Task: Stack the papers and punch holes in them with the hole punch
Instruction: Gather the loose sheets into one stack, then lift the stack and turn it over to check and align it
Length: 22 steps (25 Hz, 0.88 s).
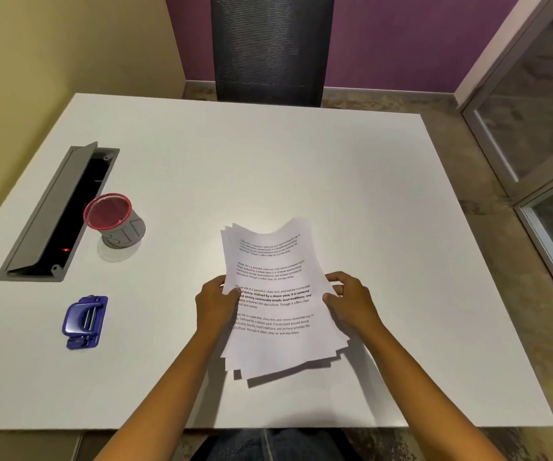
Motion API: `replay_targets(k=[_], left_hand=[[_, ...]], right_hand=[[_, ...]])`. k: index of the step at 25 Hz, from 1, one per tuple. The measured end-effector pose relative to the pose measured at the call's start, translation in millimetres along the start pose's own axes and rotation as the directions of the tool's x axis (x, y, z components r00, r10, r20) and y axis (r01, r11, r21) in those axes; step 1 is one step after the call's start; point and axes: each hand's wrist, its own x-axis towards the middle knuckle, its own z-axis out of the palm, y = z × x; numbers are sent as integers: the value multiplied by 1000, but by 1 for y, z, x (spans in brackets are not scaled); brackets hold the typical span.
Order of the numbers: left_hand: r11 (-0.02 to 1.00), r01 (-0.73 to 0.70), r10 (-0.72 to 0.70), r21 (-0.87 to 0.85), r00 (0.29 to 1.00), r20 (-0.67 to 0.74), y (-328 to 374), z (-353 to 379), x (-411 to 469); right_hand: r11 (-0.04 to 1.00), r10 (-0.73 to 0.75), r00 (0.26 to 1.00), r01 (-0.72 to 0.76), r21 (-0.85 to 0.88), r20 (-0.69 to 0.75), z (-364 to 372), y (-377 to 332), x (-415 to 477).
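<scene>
1. Papers [276, 294]: one loose sheaf of printed sheets, several of them, the exact number not countable; their edges are fanned and uneven at the near and far ends, and the far end curls up off the tabletop [301, 168].
2. Hands: two. The left hand [215, 302] is clamped on the sheaf's left edge and the right hand [350, 299] on its right edge, thumbs on top, each at about mid-length.
3. One blue hole punch [85, 322] lies on the tabletop well to the left of the papers, untouched.
4. One mesh cup [115, 221] with a red rim stands left of the papers and farther away than the punch.
5. One grey cable tray [59, 214] is set into the tabletop just beyond the cup, its flap raised.
6. One dark mesh-backed chair [270, 48] stands at the far side, straight beyond the papers.
7. White, matte tabletop; yellow wall left of the papers, purple wall beyond, glazed panels to the right, mottled stone floor.
</scene>
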Motion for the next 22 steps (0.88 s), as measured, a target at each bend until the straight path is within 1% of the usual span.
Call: replay_targets(k=[2, 4, 6, 8, 11, 13, 15, 16, 19, 22], left_hand=[[996, -67, 65, -61, 997, -41, 5, -2, -4], [981, -138, 124, -137, 986, -109, 15, -6, -8], [960, -220, 189, -172, 965, -182, 26, -12, -11], [932, -308, 261, -193, 937, -235, 38, -17, -14], [866, -449, 368, -220, 870, -330, 53, -22, -18], [824, -510, 398, -248, 831, -389, 62, -23, -21], [803, -535, 398, -262, 809, -433, 66, -23, -24], [795, -541, 396, -274, 805, -442, 67, -23, -26], [778, -547, 409, -308, 814, -412, 62, -20, -28], [800, -529, 418, -283, 830, -370, 57, -13, -29]], right_hand=[[999, -40, 998, 41, 26, -41, 3, -4, -5], [993, -77, 988, 89, 80, -136, 2, -8, -9], [977, -118, 963, 156, 145, -241, 1, -14, -13], [948, -173, 937, 242, 207, -303, 1, -21, -17], [888, -249, 884, 371, 273, -395, 5, -31, -22], [860, -272, 848, 427, 281, -455, 6, -37, -23], [847, -284, 828, 453, 277, -484, 8, -42, -23], [848, -282, 830, 451, 280, -482, 10, -44, -24], [846, -245, 857, 417, 332, -453, 16, -46, -27], [844, -224, 863, 404, 352, -453, 19, -47, -29]])
